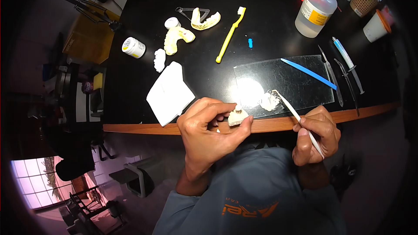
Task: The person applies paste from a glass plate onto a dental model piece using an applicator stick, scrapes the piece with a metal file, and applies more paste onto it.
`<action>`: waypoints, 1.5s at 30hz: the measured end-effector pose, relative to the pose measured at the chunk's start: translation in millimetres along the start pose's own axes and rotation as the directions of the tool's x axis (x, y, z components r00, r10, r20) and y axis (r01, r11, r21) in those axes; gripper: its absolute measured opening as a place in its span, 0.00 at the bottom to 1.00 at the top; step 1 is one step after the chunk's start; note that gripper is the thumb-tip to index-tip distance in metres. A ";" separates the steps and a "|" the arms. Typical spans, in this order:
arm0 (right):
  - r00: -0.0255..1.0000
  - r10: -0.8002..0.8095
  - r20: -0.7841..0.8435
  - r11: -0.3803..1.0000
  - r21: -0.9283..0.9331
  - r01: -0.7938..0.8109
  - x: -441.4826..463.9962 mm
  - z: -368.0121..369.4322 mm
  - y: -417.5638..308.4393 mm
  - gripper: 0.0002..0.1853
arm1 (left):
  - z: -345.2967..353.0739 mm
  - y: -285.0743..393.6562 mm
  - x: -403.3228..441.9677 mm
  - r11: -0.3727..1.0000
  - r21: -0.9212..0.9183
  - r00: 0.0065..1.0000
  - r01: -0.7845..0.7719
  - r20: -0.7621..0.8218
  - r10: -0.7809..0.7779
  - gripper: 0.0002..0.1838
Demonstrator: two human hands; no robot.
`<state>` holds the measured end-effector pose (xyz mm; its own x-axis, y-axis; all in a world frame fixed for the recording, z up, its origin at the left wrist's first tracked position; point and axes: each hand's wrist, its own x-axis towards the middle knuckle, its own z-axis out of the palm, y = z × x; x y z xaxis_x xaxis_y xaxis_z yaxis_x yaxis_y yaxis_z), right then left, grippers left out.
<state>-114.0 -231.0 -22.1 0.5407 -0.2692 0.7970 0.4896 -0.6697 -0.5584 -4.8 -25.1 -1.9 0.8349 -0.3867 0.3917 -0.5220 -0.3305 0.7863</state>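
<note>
Between its thumb and fingers, my left hand grips a small cream-coloured dental model piece just above the table's front edge. My right hand pinches a slim white spatula-like tool like a pen. The tool's tip touches or hovers just over a mound of creamy white paste; I cannot tell which. That paste lies on a glass slab near the edge. Across the slab rests a blue plastic spatula.
Dental arch models, a white jar and a folded white paper lie left. A yellow toothbrush is mid-table. Tweezers, a syringe, a large liquid bottle and a cup stand or lie right.
</note>
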 end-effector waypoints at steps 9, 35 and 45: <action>1.000 0.007 0.017 0.999 -0.036 -0.006 0.0 1.9 -1.6 0.09 | 1.7 2.5 5.3 0.996 -0.007 0.996 0.084 0.016 -0.084 0.15; 1.000 -0.018 0.023 0.999 -0.036 0.019 2.1 3.5 -1.4 0.10 | -7.5 -7.8 1.2 0.968 -0.234 0.996 0.088 0.051 -0.078 0.27; 0.999 -0.034 0.023 0.999 -0.020 0.034 0.8 2.6 0.6 0.10 | -19.9 -9.3 4.7 0.896 -0.394 0.967 0.207 0.223 -0.125 0.41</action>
<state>-111.5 -229.8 -22.5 0.5395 -0.2307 0.8098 0.4939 -0.6922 -0.5262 7.5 -6.7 2.1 0.8335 -0.5245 0.1735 -0.2259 -0.0369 0.9735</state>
